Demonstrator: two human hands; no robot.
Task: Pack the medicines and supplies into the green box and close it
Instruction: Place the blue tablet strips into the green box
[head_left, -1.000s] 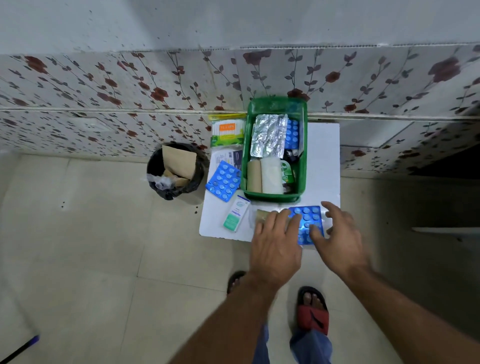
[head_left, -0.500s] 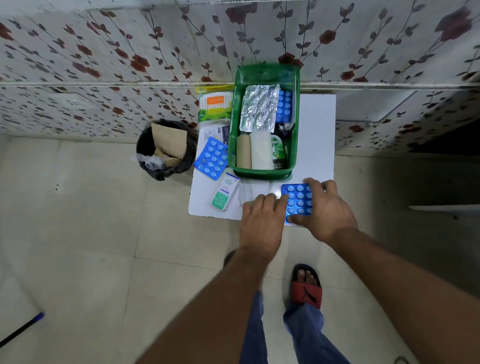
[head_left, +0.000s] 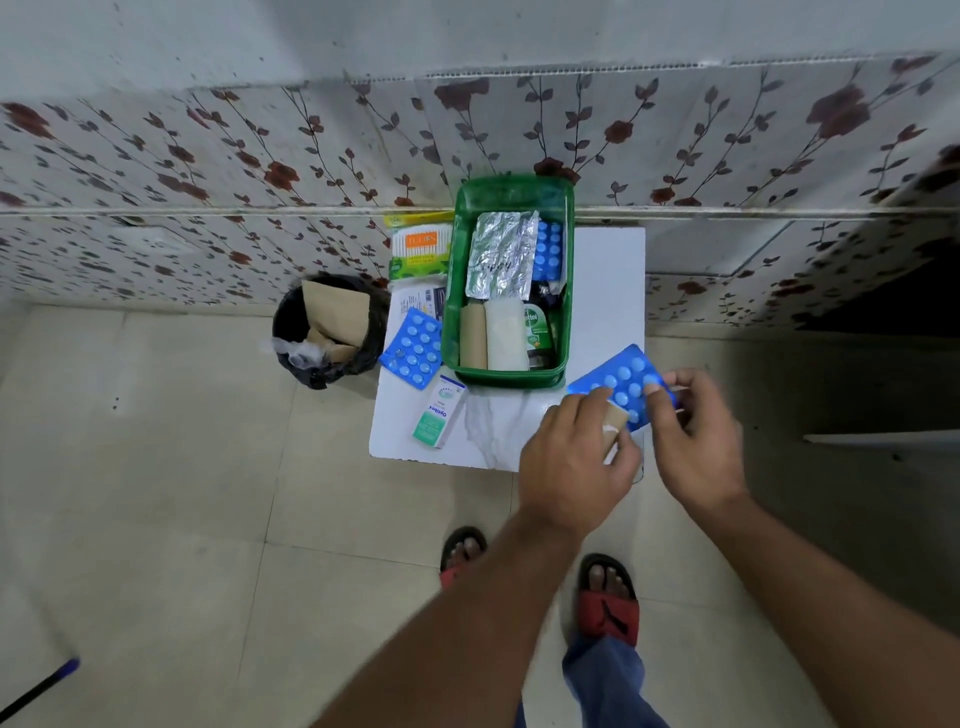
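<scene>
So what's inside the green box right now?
Inside the green box you can see a silver foil strip, a blue pill strip, a tan roll, a white pad and a green-labelled bottle. Whatever lies underneath them is covered.

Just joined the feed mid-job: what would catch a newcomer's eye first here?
The open green box against the flowered wall, on a small white table, already crowded with a foil strip and rolls. In front of it the right hand lifts a blue blister pack while the left hand pinches a small tan item. A black bin stands left of the table.
</scene>
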